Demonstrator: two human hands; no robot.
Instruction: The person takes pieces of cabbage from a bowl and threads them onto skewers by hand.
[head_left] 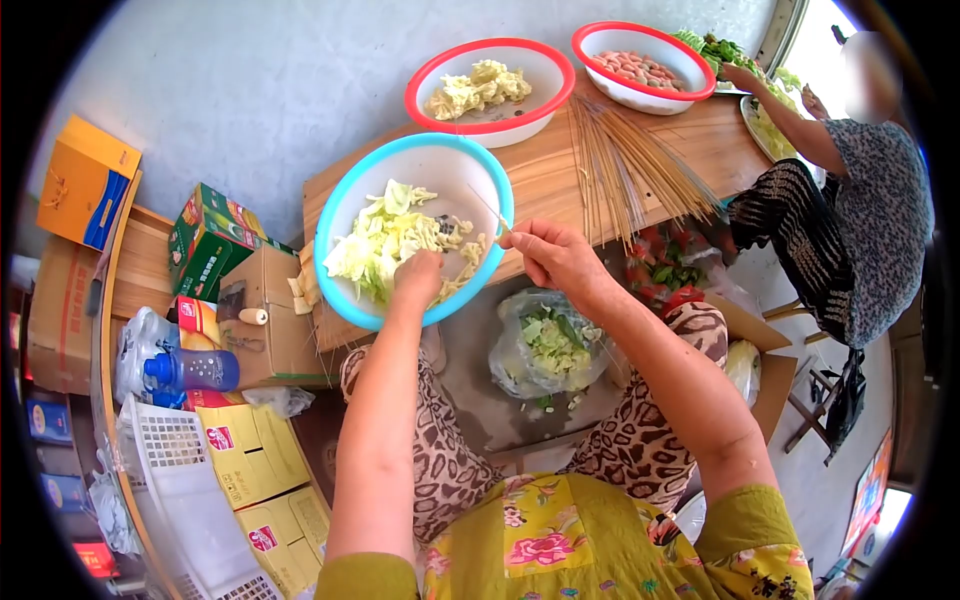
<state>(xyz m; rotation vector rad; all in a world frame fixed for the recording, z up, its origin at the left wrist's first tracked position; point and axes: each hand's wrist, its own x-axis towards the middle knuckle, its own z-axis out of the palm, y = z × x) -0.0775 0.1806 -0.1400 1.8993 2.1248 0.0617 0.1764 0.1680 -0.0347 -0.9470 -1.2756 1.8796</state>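
Observation:
My left hand (418, 277) is down in the blue-rimmed bowl (333, 200), its fingers closed among pale cabbage leaves (375, 245); what they grip is hidden. My right hand (548, 250) is at the bowl's right rim, thumb and forefinger pinched on a thin skewer (487, 207) that points up and left over the bowl. Small pale pieces lie in the bowl between the hands. Many loose skewers (630, 165) are spread on the wooden table (545, 185) to the right.
Two red-rimmed bowls stand behind, one with pale leaves (482, 88), one with pinkish pieces (637, 70). Another person (875, 200) reaches toward greens at the right. A plastic bag of chopped cabbage (550, 345) is below between my knees. Boxes (262, 455) and a blue bottle (200, 370) stand left.

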